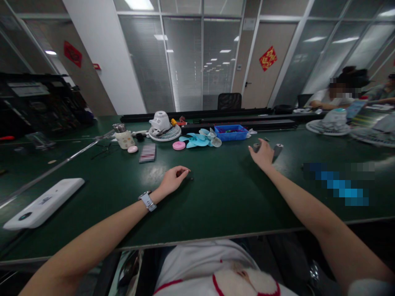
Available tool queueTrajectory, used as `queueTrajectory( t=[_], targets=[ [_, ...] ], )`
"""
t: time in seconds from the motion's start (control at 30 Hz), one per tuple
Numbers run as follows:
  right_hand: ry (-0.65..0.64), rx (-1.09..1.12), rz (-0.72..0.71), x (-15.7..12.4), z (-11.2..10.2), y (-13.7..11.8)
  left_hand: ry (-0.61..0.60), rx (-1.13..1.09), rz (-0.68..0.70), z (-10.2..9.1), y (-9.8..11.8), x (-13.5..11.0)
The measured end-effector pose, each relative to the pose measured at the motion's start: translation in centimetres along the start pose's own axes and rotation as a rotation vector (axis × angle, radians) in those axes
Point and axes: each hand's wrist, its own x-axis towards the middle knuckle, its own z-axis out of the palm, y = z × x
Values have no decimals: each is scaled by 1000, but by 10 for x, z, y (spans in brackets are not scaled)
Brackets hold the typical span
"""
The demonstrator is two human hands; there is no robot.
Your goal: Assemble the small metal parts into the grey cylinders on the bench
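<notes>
My left hand (175,179), a watch (147,201) on its wrist, is low over the green table with thumb and fingers pinched together. What they hold, if anything, is too small to make out. Just beside the fingertips lies a tiny dark piece (191,179). Farther right, my right hand (262,156) reaches forward with thumb and fingers apart. A small grey cylinder (256,146) shows between thumb and fingers; a firm grip on it is not visible. Another grey cylinder (278,149) is just right of that hand, partly behind it.
Along the back are a white fan part (161,122), blue fan blades (199,139), a pink round piece (179,145) and a blue tray (231,132). A bottle (124,137) stands left of them. A white casing (46,203) lies at left. People sit at far right.
</notes>
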Motion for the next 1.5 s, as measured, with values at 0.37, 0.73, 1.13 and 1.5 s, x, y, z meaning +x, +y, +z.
queueTrajectory(
  t=[0.37, 0.73, 1.13, 1.5],
  targets=[
    [-383, 204, -1066, -102, -40, -142, 83, -38, -8, 3, -5, 1],
    [-735, 285, -1244, -128, -32, -163, 97, -75, 10, 5, -7, 2],
    [-606, 533, -1036, -120, -19, -151, 86, -66, -30, 4, -3, 0],
    [-67, 80, -693, -9, -22, -42, 75, -74, -25, 4, -5, 1]
  ],
)
